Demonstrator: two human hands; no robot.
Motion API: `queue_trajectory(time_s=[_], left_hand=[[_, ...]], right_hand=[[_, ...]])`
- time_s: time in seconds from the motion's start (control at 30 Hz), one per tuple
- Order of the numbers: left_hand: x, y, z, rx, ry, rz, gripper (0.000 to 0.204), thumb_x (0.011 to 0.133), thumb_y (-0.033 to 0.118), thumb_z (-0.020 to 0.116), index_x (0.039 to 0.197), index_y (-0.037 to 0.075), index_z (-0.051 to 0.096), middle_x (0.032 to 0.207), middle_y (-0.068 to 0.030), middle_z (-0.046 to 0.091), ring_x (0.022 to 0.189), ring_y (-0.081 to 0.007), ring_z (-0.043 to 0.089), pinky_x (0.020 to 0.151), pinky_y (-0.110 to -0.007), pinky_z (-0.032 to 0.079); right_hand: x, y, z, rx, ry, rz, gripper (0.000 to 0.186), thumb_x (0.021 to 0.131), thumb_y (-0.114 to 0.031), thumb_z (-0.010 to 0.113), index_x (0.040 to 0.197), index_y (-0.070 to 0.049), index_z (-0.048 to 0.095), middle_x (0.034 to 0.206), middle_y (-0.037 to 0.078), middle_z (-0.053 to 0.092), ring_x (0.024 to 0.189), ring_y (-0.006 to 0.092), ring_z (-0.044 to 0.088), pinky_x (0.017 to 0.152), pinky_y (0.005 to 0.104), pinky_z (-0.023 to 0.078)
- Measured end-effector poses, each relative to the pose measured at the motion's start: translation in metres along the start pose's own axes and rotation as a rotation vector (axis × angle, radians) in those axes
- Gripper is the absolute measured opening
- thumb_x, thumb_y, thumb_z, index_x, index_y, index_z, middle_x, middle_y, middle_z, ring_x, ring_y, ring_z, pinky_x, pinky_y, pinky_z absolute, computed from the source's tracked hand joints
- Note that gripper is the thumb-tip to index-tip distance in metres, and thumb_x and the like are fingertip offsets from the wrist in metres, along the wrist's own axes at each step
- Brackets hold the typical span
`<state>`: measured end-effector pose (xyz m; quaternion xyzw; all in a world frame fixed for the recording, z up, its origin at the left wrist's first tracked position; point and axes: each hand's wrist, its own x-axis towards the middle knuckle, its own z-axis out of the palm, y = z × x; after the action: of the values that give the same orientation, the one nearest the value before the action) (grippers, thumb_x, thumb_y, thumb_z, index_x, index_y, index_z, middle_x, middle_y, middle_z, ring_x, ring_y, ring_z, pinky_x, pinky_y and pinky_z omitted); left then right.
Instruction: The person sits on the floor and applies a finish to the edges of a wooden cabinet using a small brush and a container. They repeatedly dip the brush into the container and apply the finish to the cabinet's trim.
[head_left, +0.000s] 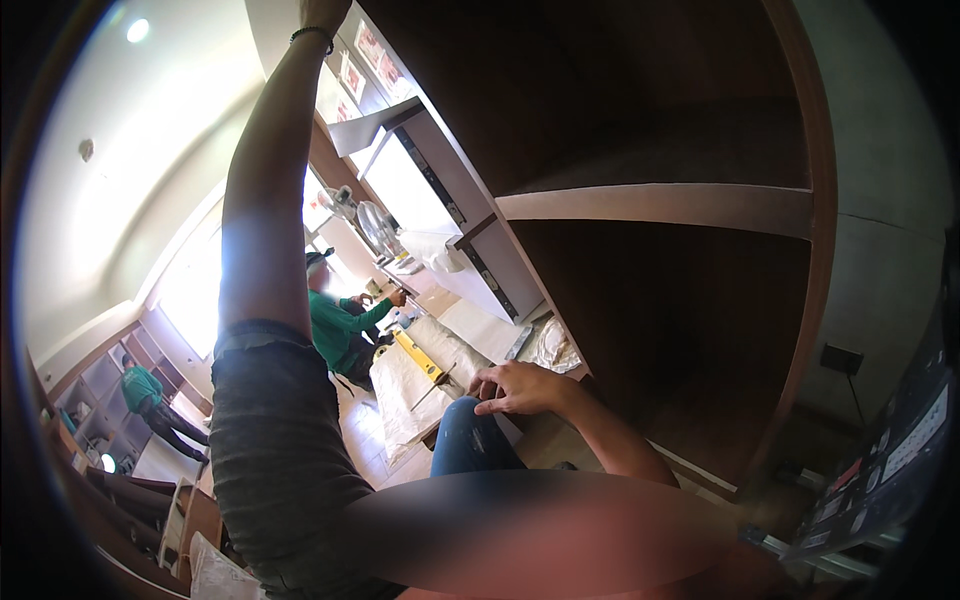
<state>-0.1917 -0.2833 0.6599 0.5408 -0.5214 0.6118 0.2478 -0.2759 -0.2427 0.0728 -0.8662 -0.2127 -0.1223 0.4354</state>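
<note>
My left arm stretches up to the top edge of the picture. Only the wrist with a dark bead bracelet and part of my left hand (325,12) show. Its fingers are cut off or hidden, near the upper edge of a cabinet panel. My right hand (522,388) hangs by my bent knee (470,440) in blue trousers. Its fingers are loosely bent and slightly apart, with nothing seen in them. Close on the right stands a tall dark cabinet (655,205) with a pale shelf edge across it.
A yellow spirit level (418,356) lies on a cloth-covered surface (400,400). White drawers (485,265) with dark runners stand beyond my right hand. One person in green (345,330) works near a fan (378,228); another (145,392) stands at far left shelves.
</note>
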Motion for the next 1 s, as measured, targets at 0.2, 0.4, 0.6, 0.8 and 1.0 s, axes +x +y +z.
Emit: queue_trajectory(time_s=[0.2,0.4,0.6,0.8,1.0], left_hand=[[0.008,-0.037,0.016,0.122,0.188,0.199,0.025,0.099,0.009,0.063,0.120,-0.006,0.063,0.109,-0.0223,0.072,0.087,-0.0275,0.071,0.075,-0.040,0.061],[0.009,-0.031,0.032,-0.043,0.170,-0.117,0.022,0.096,0.006,0.063,0.116,-0.004,0.064,0.097,-0.0152,0.067,0.084,-0.0230,0.066,0.074,-0.035,0.058],[0.002,-0.024,0.030,-0.181,0.190,-0.151,0.022,0.095,0.004,0.062,0.116,-0.003,0.062,0.094,-0.0147,0.065,0.077,-0.0203,0.064,0.065,-0.033,0.057],[0.001,-0.026,0.028,-0.244,0.177,-0.179,0.020,0.095,0.005,0.061,0.114,-0.003,0.062,0.093,-0.0142,0.065,0.073,-0.0189,0.063,0.062,-0.031,0.056],[-0.002,-0.016,0.025,-0.252,0.178,-0.166,0.020,0.096,0.007,0.060,0.113,-0.003,0.062,0.096,-0.0154,0.067,0.073,-0.0197,0.064,0.062,-0.032,0.057]], right_hand=[[0.001,-0.004,0.004,0.033,-0.027,0.027,0.052,0.093,-0.037,0.076,0.128,-0.002,0.064,0.111,0.017,0.076,0.103,0.0288,0.073,0.094,0.0376,0.055],[0.000,0.003,0.006,0.024,0.011,0.018,0.045,0.092,-0.034,0.078,0.124,-0.005,0.066,0.108,0.014,0.076,0.098,0.0261,0.073,0.089,0.0370,0.056],[0.002,0.009,0.006,-0.002,-0.011,0.028,0.051,0.093,-0.040,0.075,0.127,-0.003,0.064,0.110,0.015,0.076,0.101,0.0276,0.073,0.092,0.0379,0.055],[0.006,0.017,0.012,0.022,-0.023,0.022,0.054,0.092,-0.040,0.077,0.130,-0.004,0.064,0.110,0.013,0.076,0.094,0.0246,0.073,0.086,0.0371,0.057],[0.003,0.015,0.009,0.017,-0.020,0.032,0.054,0.092,-0.041,0.077,0.129,-0.004,0.064,0.110,0.013,0.076,0.094,0.0245,0.074,0.086,0.0366,0.057]])
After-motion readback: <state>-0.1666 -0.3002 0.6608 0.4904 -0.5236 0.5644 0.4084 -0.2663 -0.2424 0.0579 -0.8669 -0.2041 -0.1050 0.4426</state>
